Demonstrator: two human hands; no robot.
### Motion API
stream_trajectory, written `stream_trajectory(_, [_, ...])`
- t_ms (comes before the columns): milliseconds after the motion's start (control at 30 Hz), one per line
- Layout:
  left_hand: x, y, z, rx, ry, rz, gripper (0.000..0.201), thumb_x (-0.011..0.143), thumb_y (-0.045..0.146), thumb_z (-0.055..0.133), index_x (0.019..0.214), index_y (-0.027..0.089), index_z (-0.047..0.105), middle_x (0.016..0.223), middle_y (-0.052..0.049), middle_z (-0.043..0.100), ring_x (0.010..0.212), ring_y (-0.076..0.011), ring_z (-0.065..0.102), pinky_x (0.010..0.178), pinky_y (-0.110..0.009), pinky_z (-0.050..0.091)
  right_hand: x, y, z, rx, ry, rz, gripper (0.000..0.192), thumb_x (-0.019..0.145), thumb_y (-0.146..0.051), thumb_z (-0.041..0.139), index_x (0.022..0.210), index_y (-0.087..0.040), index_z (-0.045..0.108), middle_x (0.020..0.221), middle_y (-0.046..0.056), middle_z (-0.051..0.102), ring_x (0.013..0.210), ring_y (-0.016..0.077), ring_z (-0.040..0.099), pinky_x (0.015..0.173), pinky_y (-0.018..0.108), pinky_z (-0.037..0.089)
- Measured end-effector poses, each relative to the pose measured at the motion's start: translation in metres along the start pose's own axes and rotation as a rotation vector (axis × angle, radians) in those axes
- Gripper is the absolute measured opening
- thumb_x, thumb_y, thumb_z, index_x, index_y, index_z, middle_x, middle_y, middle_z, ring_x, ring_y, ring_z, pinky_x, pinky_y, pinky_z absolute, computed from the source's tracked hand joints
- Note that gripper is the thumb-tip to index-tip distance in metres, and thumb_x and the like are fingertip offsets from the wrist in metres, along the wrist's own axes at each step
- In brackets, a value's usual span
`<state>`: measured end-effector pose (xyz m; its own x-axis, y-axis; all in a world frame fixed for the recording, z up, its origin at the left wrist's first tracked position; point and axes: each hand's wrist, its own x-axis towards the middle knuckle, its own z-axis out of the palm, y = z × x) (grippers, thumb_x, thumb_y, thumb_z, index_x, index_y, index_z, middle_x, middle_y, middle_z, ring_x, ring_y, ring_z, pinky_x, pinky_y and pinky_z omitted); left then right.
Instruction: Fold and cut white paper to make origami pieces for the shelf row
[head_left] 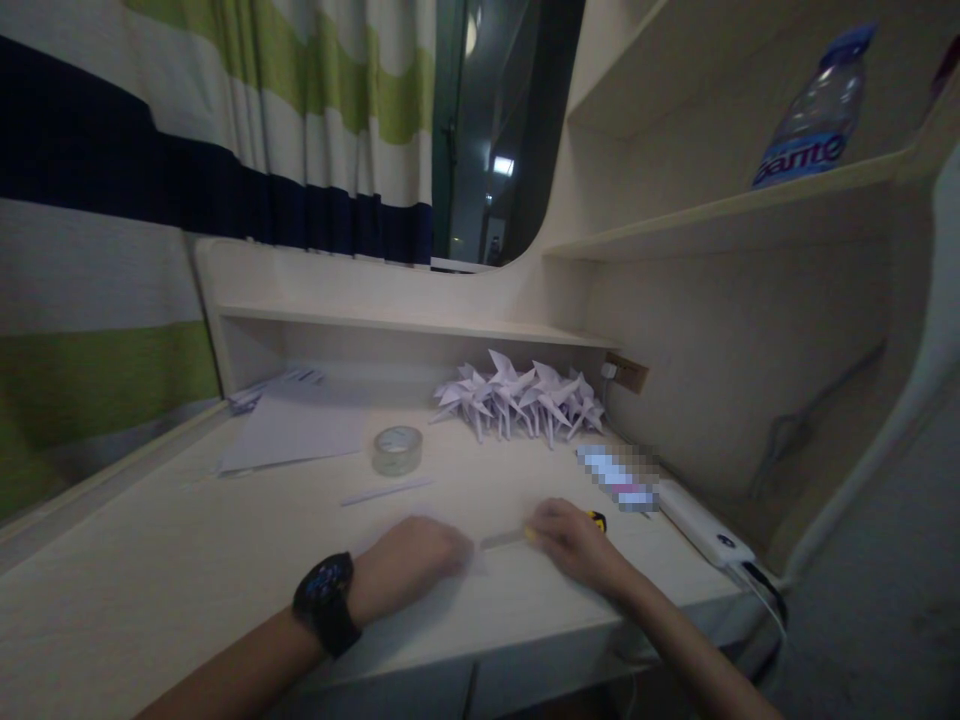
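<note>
Over the front of the desk, my right hand (568,540) is closed around a utility knife (598,521) with a black and yellow handle end. Its long thin blade (504,540) points left, toward my other hand. My left hand (416,562), with a black watch on the wrist, is smeared by motion. Its fingers look drawn together close to the blade tip, and a faint pale edge shows below them; what they hold I cannot make out. Behind my left hand lie a narrow white paper strip (386,491) and a roll of clear tape (397,451).
Folded paper pinwheels (517,395) stand bunched at the back. White paper sheets (300,425) lie at the back left. A phone (616,478) and a white power strip (701,522) with cables line the right side. A plastic bottle (817,110) stands on the upper shelf.
</note>
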<state>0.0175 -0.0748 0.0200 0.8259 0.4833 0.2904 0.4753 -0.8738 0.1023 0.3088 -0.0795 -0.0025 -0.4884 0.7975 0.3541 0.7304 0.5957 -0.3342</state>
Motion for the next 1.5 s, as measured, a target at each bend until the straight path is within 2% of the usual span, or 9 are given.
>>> stream_trajectory(167, [0.000,0.004,-0.002,0.085,-0.073,-0.049,0.025,0.087,0.013,0.042,0.087,0.018,0.067,0.078,-0.006,0.070,0.065,-0.0192,0.064,0.060,-0.027,0.042,0.000,-0.003,-0.001,0.007,0.005,0.008,0.028,0.094,-0.036,0.049,0.101,-0.021,0.071,0.098,0.009,0.063,0.091,0.0190,0.058,0.081,0.030,0.045])
stream_trajectory(267, [0.000,0.004,-0.002,0.023,0.013,-0.154,0.028,0.083,0.013,0.043,0.092,0.017,0.069,0.078,-0.009,0.071,0.067,-0.0210,0.065,0.064,-0.029,0.044,0.000,-0.001,0.000,0.004,0.007,0.011,0.027,0.093,-0.035,0.050,0.101,-0.020,0.071,0.099,0.009,0.063,0.092,0.0197,0.058,0.081,0.031,0.045])
stream_trajectory(367, [0.002,-0.001,-0.005,-0.204,0.170,-0.269,0.027,0.085,0.020,0.044,0.083,0.019,0.071,0.073,-0.006,0.071,0.068,-0.0200,0.065,0.065,-0.028,0.045,0.000,0.001,0.002,0.003,0.014,0.006,0.028,0.093,-0.036,0.050,0.102,-0.021,0.071,0.099,0.009,0.063,0.092,0.0204,0.058,0.082,0.033,0.046])
stream_trajectory(533, [0.009,-0.007,-0.017,-0.695,0.413,-0.496,0.019,0.076,0.028,0.062,0.086,0.018,0.074,0.088,-0.007,0.075,0.078,-0.0229,0.067,0.070,-0.031,0.048,0.000,0.004,0.004,-0.003,0.030,-0.009,0.030,0.093,-0.038,0.049,0.102,-0.021,0.072,0.097,0.009,0.063,0.092,0.0212,0.058,0.082,0.034,0.046])
stream_trajectory(700, [0.014,0.004,-0.033,-1.048,0.493,-0.619,0.026,0.071,0.038,0.071,0.083,0.015,0.074,0.072,-0.007,0.072,0.060,-0.0184,0.061,0.055,-0.028,0.045,0.000,0.004,0.005,0.007,0.024,-0.007,0.029,0.093,-0.036,0.049,0.102,-0.020,0.071,0.100,0.010,0.063,0.094,0.0209,0.057,0.083,0.033,0.045])
stream_trajectory(900, [0.012,0.009,-0.040,-1.347,0.518,-0.574,0.035,0.071,0.042,0.073,0.091,0.013,0.072,0.084,-0.010,0.071,0.070,-0.0183,0.064,0.067,-0.032,0.050,0.000,0.001,0.002,0.029,0.019,0.013,0.027,0.092,-0.035,0.051,0.102,-0.021,0.071,0.100,0.009,0.063,0.093,0.0202,0.058,0.082,0.032,0.045])
stream_trajectory(1033, [0.015,0.012,-0.047,-1.379,0.601,-0.594,0.036,0.072,0.044,0.073,0.090,0.013,0.071,0.082,-0.009,0.069,0.070,-0.0177,0.064,0.071,-0.033,0.051,0.000,0.000,0.001,0.032,0.011,0.018,0.027,0.092,-0.035,0.051,0.103,-0.021,0.071,0.100,0.009,0.063,0.092,0.0204,0.058,0.082,0.032,0.045])
stream_trajectory(1333, [0.036,0.007,-0.059,-1.273,0.963,-0.646,0.037,0.072,0.049,0.069,0.077,0.013,0.067,0.076,-0.004,0.064,0.066,-0.0135,0.056,0.058,-0.023,0.043,0.000,0.004,0.004,0.021,0.019,0.009,0.025,0.091,-0.032,0.052,0.103,-0.021,0.071,0.099,0.008,0.062,0.093,0.0199,0.058,0.082,0.031,0.044])
stream_trajectory(1500, [0.034,-0.007,-0.045,-1.275,0.964,-0.733,0.035,0.069,0.047,0.070,0.080,0.014,0.063,0.075,-0.002,0.060,0.062,-0.0109,0.054,0.050,-0.020,0.039,0.000,0.004,0.004,0.011,0.020,-0.005,0.026,0.092,-0.033,0.050,0.101,-0.020,0.071,0.098,0.009,0.062,0.091,0.0199,0.058,0.080,0.032,0.045])
